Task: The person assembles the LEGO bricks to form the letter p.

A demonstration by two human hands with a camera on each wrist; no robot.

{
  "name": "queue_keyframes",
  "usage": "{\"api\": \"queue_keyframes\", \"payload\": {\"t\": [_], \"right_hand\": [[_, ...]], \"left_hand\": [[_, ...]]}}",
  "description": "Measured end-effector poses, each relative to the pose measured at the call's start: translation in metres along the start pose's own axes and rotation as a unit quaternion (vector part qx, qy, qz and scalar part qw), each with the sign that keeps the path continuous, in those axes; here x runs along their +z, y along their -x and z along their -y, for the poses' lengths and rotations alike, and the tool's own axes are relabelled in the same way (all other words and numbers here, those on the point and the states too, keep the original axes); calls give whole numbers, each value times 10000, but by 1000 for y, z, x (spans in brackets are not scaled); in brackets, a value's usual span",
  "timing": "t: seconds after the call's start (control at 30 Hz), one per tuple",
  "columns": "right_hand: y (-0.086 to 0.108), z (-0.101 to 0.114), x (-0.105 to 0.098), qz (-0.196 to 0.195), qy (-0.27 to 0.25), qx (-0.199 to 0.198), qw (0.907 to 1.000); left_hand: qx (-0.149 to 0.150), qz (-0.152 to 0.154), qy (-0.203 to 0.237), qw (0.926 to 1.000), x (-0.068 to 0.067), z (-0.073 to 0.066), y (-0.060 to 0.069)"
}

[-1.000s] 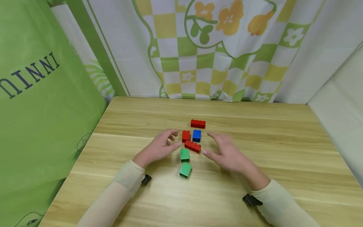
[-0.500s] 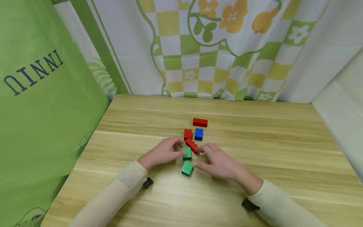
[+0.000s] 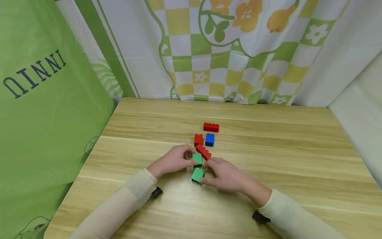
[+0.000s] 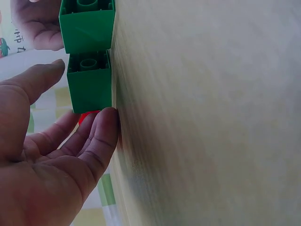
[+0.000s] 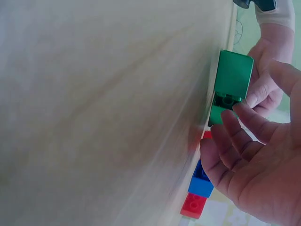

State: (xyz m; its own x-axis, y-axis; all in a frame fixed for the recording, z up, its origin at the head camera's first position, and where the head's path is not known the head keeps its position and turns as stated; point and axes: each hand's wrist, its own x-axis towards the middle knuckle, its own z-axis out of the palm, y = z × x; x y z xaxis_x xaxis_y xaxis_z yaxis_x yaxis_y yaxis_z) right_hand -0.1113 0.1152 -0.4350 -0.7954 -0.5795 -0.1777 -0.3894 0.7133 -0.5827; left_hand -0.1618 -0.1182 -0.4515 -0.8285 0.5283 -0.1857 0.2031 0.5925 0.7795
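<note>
Two green bricks lie at mid-table, the farther one (image 3: 197,158) just behind the nearer one (image 3: 198,175). The left hand (image 3: 174,160) is at the farther brick, thumb over its top; the left wrist view shows its fingertips against that brick (image 4: 91,92), thumb slightly off it. Beside the nearer brick is the right hand (image 3: 228,176), its thumb at the lower right corner and its fingers bent loosely near both green bricks. In the right wrist view its fingers (image 5: 233,136) are spread. Behind the farther green brick lies a slanted red brick (image 3: 203,152).
Farther back are a short red brick (image 3: 198,139), a blue brick (image 3: 210,139) and a long red brick (image 3: 211,127) on the wooden table (image 3: 268,139). A patterned curtain (image 3: 238,66) hangs behind the table, and green cloth (image 3: 53,126) hangs along the left.
Both hands have come nearer to the green bricks, the right one moving left and towards the person. The middle red brick has turned to a steeper slant. The head view has shifted slightly.
</note>
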Motion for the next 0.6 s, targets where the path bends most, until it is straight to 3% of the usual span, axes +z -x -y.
{"api": "queue_keyframes", "payload": {"t": [0.2,0.6], "right_hand": [[-3,2,4,24,105,129,9999],[-9,7,10,-19,265,83,9996]], "left_hand": [[-141,-21,-45,9999,0,-1,0],[-125,-39,-351,9993,1,2,-3]]}}
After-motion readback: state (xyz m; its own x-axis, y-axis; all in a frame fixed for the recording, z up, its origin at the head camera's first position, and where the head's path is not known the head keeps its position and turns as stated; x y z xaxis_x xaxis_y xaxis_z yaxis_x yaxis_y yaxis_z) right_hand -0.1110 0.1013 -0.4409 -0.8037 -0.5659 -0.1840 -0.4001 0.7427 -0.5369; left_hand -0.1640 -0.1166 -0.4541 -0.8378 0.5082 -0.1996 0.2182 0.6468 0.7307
